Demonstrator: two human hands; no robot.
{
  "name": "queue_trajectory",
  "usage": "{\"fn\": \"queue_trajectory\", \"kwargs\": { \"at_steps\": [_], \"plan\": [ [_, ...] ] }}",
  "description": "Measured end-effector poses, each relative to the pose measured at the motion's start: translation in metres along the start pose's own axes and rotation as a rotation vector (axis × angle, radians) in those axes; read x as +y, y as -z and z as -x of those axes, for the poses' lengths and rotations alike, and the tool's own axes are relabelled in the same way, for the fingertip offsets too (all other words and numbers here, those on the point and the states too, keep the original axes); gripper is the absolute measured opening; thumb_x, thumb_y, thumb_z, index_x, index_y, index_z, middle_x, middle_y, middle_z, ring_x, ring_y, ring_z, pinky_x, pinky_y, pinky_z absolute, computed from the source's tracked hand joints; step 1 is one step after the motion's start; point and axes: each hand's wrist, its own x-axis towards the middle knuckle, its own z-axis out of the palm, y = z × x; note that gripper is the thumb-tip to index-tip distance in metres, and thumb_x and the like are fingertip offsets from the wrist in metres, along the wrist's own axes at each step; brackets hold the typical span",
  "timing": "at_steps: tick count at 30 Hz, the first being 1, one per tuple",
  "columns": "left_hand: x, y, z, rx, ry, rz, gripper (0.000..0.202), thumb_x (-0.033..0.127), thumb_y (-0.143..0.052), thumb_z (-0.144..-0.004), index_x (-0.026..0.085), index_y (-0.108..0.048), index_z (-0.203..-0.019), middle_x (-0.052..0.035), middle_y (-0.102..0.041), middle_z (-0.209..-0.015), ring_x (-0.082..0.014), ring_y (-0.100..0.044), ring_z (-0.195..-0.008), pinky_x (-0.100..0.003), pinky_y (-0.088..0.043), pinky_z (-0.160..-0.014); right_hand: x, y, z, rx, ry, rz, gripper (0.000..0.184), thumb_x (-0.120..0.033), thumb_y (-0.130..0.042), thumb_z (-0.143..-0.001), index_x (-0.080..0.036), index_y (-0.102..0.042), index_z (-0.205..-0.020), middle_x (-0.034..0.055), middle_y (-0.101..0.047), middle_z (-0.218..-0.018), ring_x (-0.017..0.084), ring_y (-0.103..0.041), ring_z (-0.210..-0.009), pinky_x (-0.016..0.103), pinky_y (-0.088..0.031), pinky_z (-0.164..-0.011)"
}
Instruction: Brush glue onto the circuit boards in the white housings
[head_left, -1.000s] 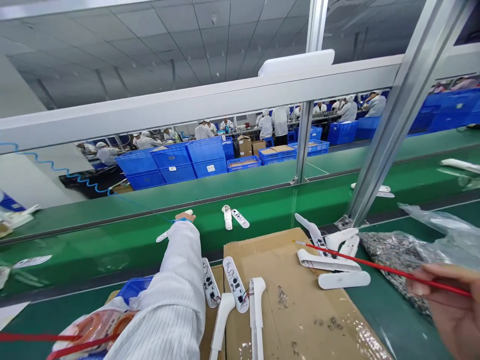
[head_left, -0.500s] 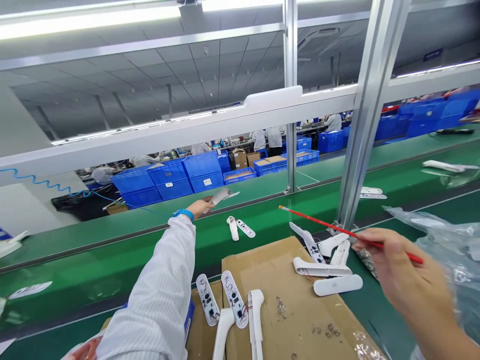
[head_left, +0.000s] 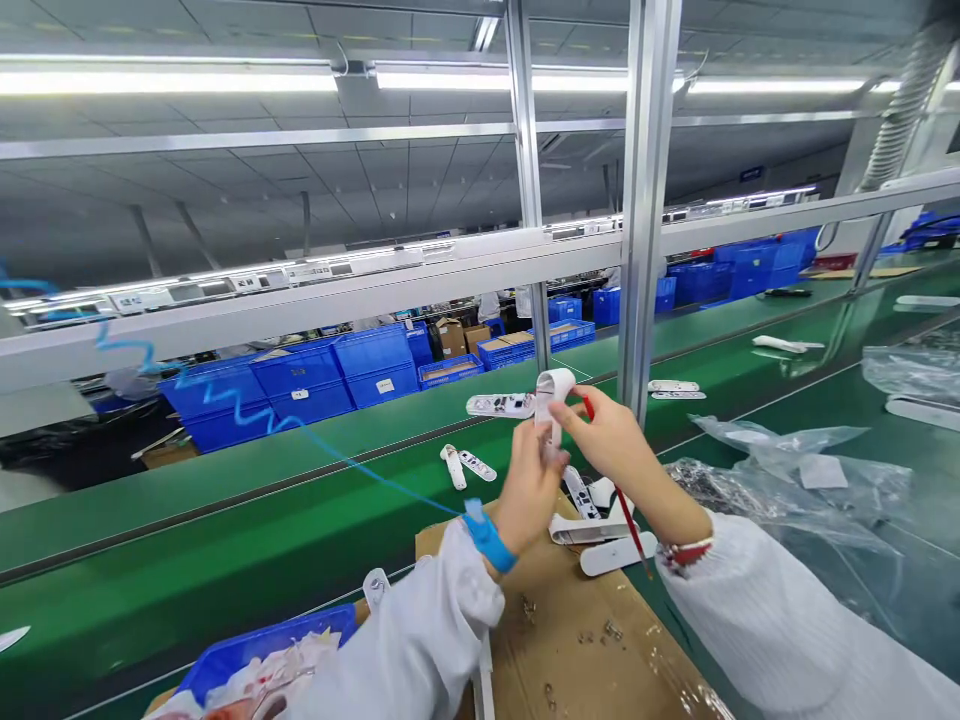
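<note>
Left hand, at the centre of the frame, is closed around the lower end of a white housing, held upright and clear of the bench. To its right, my right hand pinches the same housing near its curved top. This hand also clamps a thin red stick, whose shaft runs down past my wrist. A circuit strip juts out level to the left of the housing top; I cannot tell which fingers carry it.

As I judge it, the strip is not yet seated in the housing, since it stands out sideways. More white housings lie on the cardboard sheet below my hands, with loose screws beside them. Two further parts rest on the belt beyond.

Both forearms rise from the lower edge and meet at the centre, wrists bent inward. A blue wrist strap circles my left wrist, and its coiled cord runs to the upper left. A plastic bag lies at the right.
</note>
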Motion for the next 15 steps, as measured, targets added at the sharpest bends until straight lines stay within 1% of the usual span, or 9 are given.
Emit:
{"fn": "queue_trajectory", "kwargs": {
  "at_steps": [2, 4, 6, 7, 8, 9, 11, 13, 15],
  "plan": [
    [0.004, -0.008, 0.018, -0.072, -0.107, -0.127, 0.037, 0.032, -0.06, -0.081, 0.025, -0.06, -0.118, -0.0112, -0.051, -0.129, -0.0275, -0.043, -0.124, -0.041, -0.032, -0.105, 0.0, 0.005, -0.002, -0.004, -0.021, 0.003, 0.041, -0.045, -0.065, -0.074, -0.018, -0.059, -0.105, 0.0054, -0.067, -0.082, 0.022, -0.062, -0.072, 0.03, -0.044, -0.06],
    [0.006, -0.001, 0.026, -0.076, -0.112, -0.195, 0.033, 0.032, -0.059, -0.082, 0.027, -0.064, -0.114, -0.0109, -0.06, -0.119, -0.0287, -0.051, -0.116, -0.041, -0.033, -0.103, 0.005, 0.014, -0.002, -0.079, -0.031, -0.059, 0.038, -0.034, -0.062, -0.076, -0.019, -0.058, -0.111, 0.0043, -0.068, -0.084, 0.021, -0.063, -0.074, 0.03, -0.046, -0.063],
    [0.006, 0.012, 0.023, 0.066, -0.1, -0.185, 0.024, 0.035, -0.059, -0.082, 0.028, -0.07, -0.102, -0.0094, -0.068, -0.098, -0.027, -0.059, -0.099, -0.039, -0.038, -0.096, 0.011, 0.025, -0.002, -0.204, -0.003, -0.127, 0.036, -0.028, -0.059, -0.077, -0.021, -0.058, -0.112, 0.003, -0.068, -0.083, 0.021, -0.063, -0.073, 0.031, -0.047, -0.063],
    [0.005, 0.019, 0.019, 0.136, -0.106, -0.156, 0.023, 0.037, -0.059, -0.082, 0.028, -0.07, -0.101, -0.0087, -0.068, -0.095, -0.0256, -0.06, -0.097, -0.038, -0.04, -0.094, 0.013, 0.029, -0.001, -0.277, 0.03, -0.146, 0.036, -0.027, -0.059, -0.077, -0.022, -0.059, -0.112, 0.0023, -0.068, -0.082, 0.02, -0.063, -0.072, 0.031, -0.047, -0.062],
    [0.003, 0.025, 0.013, 0.16, -0.11, -0.109, 0.026, 0.039, -0.061, -0.081, 0.027, -0.068, -0.104, -0.0086, -0.066, -0.102, -0.0248, -0.058, -0.101, -0.037, -0.04, -0.094, 0.013, 0.033, 0.0, -0.344, 0.073, -0.156, 0.037, -0.024, -0.058, -0.076, -0.023, -0.059, -0.113, 0.0016, -0.068, -0.082, 0.02, -0.063, -0.072, 0.03, -0.048, -0.062],
    [0.0, 0.028, 0.007, 0.119, -0.105, -0.044, 0.034, 0.042, -0.064, -0.078, 0.027, -0.066, -0.109, -0.0089, -0.062, -0.115, -0.0248, -0.055, -0.11, -0.036, -0.04, -0.096, 0.012, 0.035, 0.001, -0.408, 0.116, -0.159, 0.039, -0.022, -0.057, -0.076, -0.023, -0.059, -0.115, 0.0008, -0.067, -0.081, 0.019, -0.062, -0.07, 0.029, -0.047, -0.062],
    [-0.005, 0.028, 0.0, -0.108, -0.053, 0.13, 0.062, 0.05, -0.072, -0.067, 0.027, -0.057, -0.122, -0.0101, -0.049, -0.135, -0.0268, -0.045, -0.124, -0.037, -0.038, -0.1, 0.006, 0.035, 0.004, -0.508, 0.181, -0.15, 0.044, -0.02, -0.054, -0.077, -0.025, -0.056, -0.121, -0.0013, -0.065, -0.077, 0.016, -0.059, -0.065, 0.026, -0.045, -0.057],
    [-0.009, 0.018, 0.0, -0.308, 0.022, 0.322, 0.081, 0.059, -0.074, -0.059, 0.026, -0.05, -0.13, -0.0122, -0.045, -0.138, -0.0295, -0.043, -0.126, -0.04, -0.039, -0.1, -0.003, 0.031, 0.007, -0.516, 0.203, -0.093, 0.047, -0.019, -0.052, -0.078, -0.025, -0.051, -0.124, -0.0037, -0.061, -0.067, 0.013, -0.053, -0.054, 0.023, -0.039, -0.049],
    [-0.008, 0.004, 0.008, -0.334, 0.11, 0.46, 0.079, 0.064, -0.066, -0.065, 0.026, -0.047, -0.132, -0.0133, -0.052, -0.13, -0.029, -0.051, -0.117, -0.04, -0.043, -0.095, -0.01, 0.027, 0.01, -0.468, 0.217, -0.003, 0.045, -0.019, -0.052, -0.078, -0.025, -0.052, -0.123, -0.0039, -0.058, -0.065, 0.012, -0.048, -0.048, 0.023, -0.035, -0.045]
  ]
}}
